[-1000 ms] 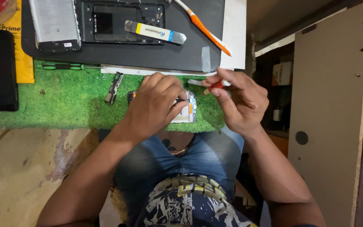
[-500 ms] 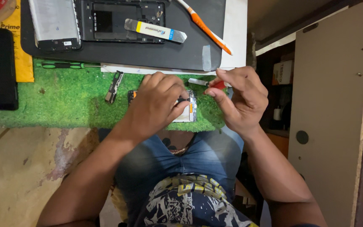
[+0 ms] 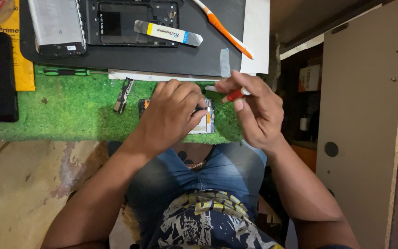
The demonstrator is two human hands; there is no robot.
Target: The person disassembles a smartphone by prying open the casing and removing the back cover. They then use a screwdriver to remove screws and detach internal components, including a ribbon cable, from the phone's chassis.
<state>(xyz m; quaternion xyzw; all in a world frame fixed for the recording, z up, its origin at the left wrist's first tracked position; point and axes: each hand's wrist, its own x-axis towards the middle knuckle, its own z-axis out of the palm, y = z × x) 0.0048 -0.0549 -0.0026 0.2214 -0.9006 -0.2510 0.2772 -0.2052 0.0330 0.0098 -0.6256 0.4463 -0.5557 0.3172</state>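
Phone repair bench, opened phone [image 3: 132, 23], screwdriver [image 3: 67, 72]

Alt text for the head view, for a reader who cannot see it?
Seen from above, a person's left hand presses a small phone part onto a green turf mat, while the right hand holds a red-and-white tool beside it. Behind lie a phone frame, a metal pry tool and an orange toothbrush.

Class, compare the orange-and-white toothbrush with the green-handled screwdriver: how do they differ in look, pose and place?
The orange-and-white toothbrush lies slanted across the black mat; the green-handled screwdriver lies level on the green turf mat. The toothbrush is two-coloured, the screwdriver green with a thin metal shaft. Both are slim, long tools, untouched by either hand.
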